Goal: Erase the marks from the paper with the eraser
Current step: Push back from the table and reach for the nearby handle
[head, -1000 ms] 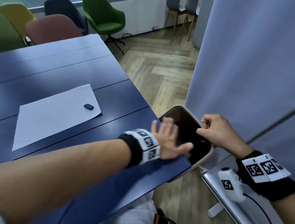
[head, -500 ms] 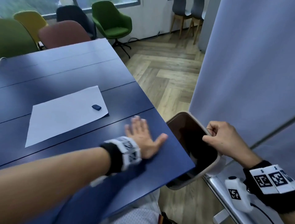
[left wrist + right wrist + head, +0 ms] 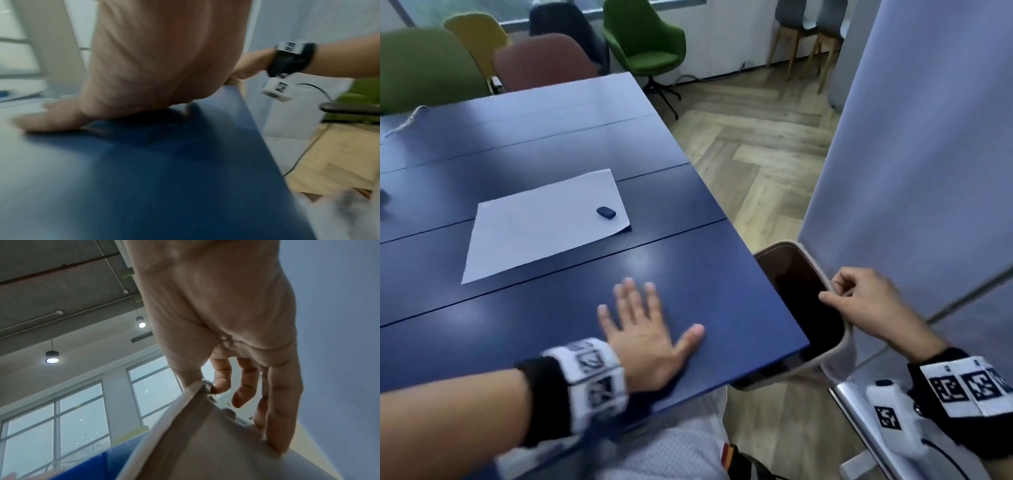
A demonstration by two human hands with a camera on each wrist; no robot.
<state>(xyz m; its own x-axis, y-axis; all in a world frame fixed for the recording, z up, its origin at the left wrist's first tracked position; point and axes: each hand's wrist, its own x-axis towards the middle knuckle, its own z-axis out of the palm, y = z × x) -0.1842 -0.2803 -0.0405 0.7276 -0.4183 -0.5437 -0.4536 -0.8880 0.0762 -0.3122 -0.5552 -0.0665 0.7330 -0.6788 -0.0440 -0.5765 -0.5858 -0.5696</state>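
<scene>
My left hand (image 3: 643, 337) has slid back from the table (image 3: 722, 308) edge since a second ago and now lies lower centre, fingers spread flat on the blue top. The beige bin (image 3: 839, 349) at right sits tilted against the table corner; its inside is dark, contents can't tell. My right hand (image 3: 866, 301) pinches the bin's rim, thumb inside, fingers curled outside. The eraser (image 3: 606, 212) lies on the paper (image 3: 541, 226) near its right edge, centre left, untouched.
</scene>
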